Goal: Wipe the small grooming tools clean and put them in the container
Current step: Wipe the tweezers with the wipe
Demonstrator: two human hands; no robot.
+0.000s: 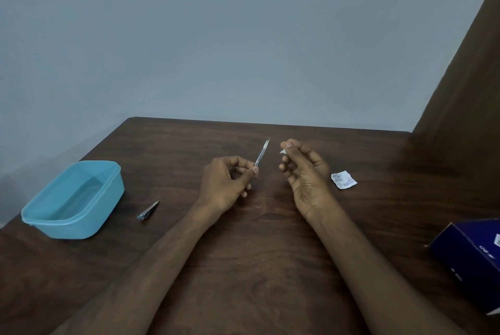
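A slim, shiny metal tweezers-like tool [262,152] stands tilted above the dark wood-grain table [243,253], its forked tip pointing up and away toward the far edge. The left hand [226,183] pinches its lower end between thumb and forefinger, with the other fingers curled beneath. The tool is narrow, flat-sided and reflective along its length.

Just to the right of it, apart from the tool, the right hand [301,168] is raised with its palm turned left. Its thumb and forefinger pinch a small white scrap of wipe [283,151], of which only a corner shows. The remaining fingers are loosely bent. Both forearms are bare and reach in from the near edge.

A second small metal tool, a wedge-shaped nail clipper [148,210], lies flat on the table to the left of the left forearm. Farther left, near the table's left edge, sits a light blue rectangular plastic container [73,199] with rounded corners and a raised rim, its top open.

To the right of the right hand lies a torn white printed sachet wrapper [343,179], crumpled and flat. A dark blue cardboard box [465,251] sits at the near right edge, partly cut off.
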